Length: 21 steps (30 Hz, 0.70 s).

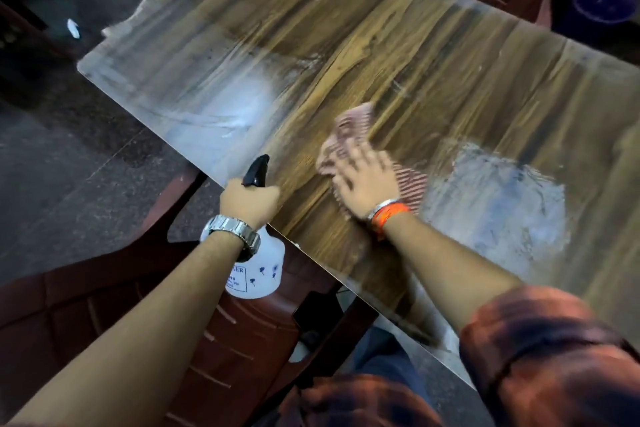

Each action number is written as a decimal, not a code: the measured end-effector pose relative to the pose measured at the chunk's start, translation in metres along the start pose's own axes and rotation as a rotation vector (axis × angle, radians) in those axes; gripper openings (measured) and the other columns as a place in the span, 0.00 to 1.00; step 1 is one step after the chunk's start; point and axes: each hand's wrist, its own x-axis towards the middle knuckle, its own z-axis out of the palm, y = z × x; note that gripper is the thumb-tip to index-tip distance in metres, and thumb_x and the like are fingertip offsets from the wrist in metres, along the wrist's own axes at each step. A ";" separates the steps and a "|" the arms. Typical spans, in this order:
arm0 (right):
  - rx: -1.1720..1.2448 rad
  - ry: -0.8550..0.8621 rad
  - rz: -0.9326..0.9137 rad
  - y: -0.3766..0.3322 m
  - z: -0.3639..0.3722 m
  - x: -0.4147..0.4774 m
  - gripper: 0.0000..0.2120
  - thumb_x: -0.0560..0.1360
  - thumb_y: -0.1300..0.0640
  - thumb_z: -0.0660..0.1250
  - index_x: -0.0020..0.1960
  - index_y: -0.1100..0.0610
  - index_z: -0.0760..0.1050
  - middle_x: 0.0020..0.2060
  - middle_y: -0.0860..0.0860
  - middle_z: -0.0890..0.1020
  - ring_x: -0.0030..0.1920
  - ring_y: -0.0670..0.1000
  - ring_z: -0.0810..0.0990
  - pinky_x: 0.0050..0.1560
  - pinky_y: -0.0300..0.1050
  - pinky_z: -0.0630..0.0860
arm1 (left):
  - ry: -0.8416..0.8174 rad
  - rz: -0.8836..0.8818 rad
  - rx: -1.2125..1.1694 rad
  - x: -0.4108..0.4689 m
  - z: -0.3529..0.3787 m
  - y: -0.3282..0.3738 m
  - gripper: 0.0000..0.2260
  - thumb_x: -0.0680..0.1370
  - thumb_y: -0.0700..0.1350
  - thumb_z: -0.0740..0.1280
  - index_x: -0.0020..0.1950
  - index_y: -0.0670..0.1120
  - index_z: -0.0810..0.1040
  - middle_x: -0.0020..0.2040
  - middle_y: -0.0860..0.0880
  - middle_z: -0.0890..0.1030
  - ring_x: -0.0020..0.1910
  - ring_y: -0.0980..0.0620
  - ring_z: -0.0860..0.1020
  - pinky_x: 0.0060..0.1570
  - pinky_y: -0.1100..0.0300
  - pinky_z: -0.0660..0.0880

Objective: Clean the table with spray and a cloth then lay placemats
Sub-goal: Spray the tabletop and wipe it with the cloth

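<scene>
Table (pixel 398 55): wood-grain top, smooth and glossy, with pale wet patches. Cloth (pixel 349 135): striped woven fabric, matt. Spray bottle (pixel 259 270): white translucent plastic with a glossy black plastic trigger head. Watch (pixel 232 236): polished metal bracelet. Chair (pixel 104 305): dark red moulded plastic, slight sheen.

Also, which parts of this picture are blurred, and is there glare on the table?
Head view: the right hand and striped cloth are motion-blurred; the left hand gripping the spray bottle is sharper; the table shows pale sheen patches, perhaps glare or wet spray.
</scene>
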 end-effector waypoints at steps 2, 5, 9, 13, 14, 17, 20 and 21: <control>-0.028 -0.102 -0.328 -0.040 0.009 -0.025 0.24 0.77 0.40 0.49 0.71 0.42 0.66 0.75 0.50 0.62 0.74 0.57 0.62 0.71 0.59 0.54 | -0.057 0.059 0.035 -0.006 0.006 0.003 0.07 0.67 0.43 0.67 0.33 0.46 0.70 0.28 0.48 0.73 0.26 0.49 0.69 0.24 0.65 0.63; -0.021 -0.138 -0.447 -0.037 0.008 -0.042 0.23 0.78 0.40 0.50 0.69 0.42 0.69 0.75 0.49 0.63 0.74 0.55 0.62 0.72 0.59 0.55 | -0.159 0.124 0.061 -0.012 0.012 0.007 0.08 0.68 0.40 0.69 0.31 0.45 0.71 0.25 0.48 0.73 0.25 0.49 0.71 0.25 0.63 0.65; -0.004 -0.044 0.048 0.054 -0.009 -0.042 0.26 0.76 0.38 0.45 0.71 0.41 0.66 0.75 0.49 0.62 0.73 0.56 0.62 0.70 0.61 0.58 | -0.216 0.141 0.139 -0.018 0.015 0.007 0.09 0.69 0.43 0.71 0.33 0.44 0.73 0.26 0.47 0.75 0.24 0.49 0.72 0.27 0.63 0.68; 0.040 0.012 0.709 0.161 -0.031 -0.080 0.28 0.76 0.37 0.45 0.75 0.41 0.58 0.77 0.51 0.54 0.76 0.57 0.54 0.73 0.63 0.50 | -0.238 0.162 0.148 -0.023 0.019 0.001 0.11 0.70 0.43 0.72 0.33 0.44 0.71 0.25 0.48 0.73 0.23 0.51 0.71 0.25 0.65 0.66; 0.077 0.009 0.809 0.171 -0.036 -0.086 0.28 0.77 0.37 0.46 0.75 0.40 0.57 0.78 0.51 0.52 0.76 0.57 0.52 0.73 0.64 0.48 | -0.245 0.162 0.148 -0.024 0.019 -0.002 0.12 0.70 0.43 0.72 0.32 0.44 0.70 0.25 0.48 0.73 0.23 0.50 0.71 0.26 0.65 0.66; 0.096 -0.004 0.833 0.152 -0.035 -0.084 0.26 0.78 0.39 0.49 0.76 0.40 0.55 0.78 0.50 0.49 0.77 0.57 0.48 0.73 0.64 0.46 | -0.262 0.170 0.171 -0.026 0.021 -0.004 0.12 0.70 0.44 0.72 0.32 0.43 0.71 0.24 0.47 0.73 0.23 0.48 0.72 0.30 0.61 0.69; 0.012 -0.044 0.499 0.084 -0.024 -0.085 0.27 0.76 0.39 0.47 0.75 0.41 0.58 0.77 0.51 0.54 0.76 0.59 0.54 0.71 0.63 0.50 | -0.274 0.204 0.201 -0.032 0.024 -0.004 0.11 0.69 0.44 0.72 0.33 0.43 0.72 0.26 0.46 0.73 0.25 0.48 0.72 0.30 0.61 0.68; -0.018 -0.069 0.344 0.055 -0.017 -0.092 0.27 0.76 0.38 0.46 0.74 0.40 0.60 0.77 0.50 0.56 0.75 0.58 0.56 0.71 0.63 0.52 | -0.284 0.213 0.205 -0.035 0.026 -0.003 0.10 0.69 0.44 0.72 0.34 0.43 0.72 0.26 0.46 0.73 0.25 0.48 0.72 0.30 0.61 0.68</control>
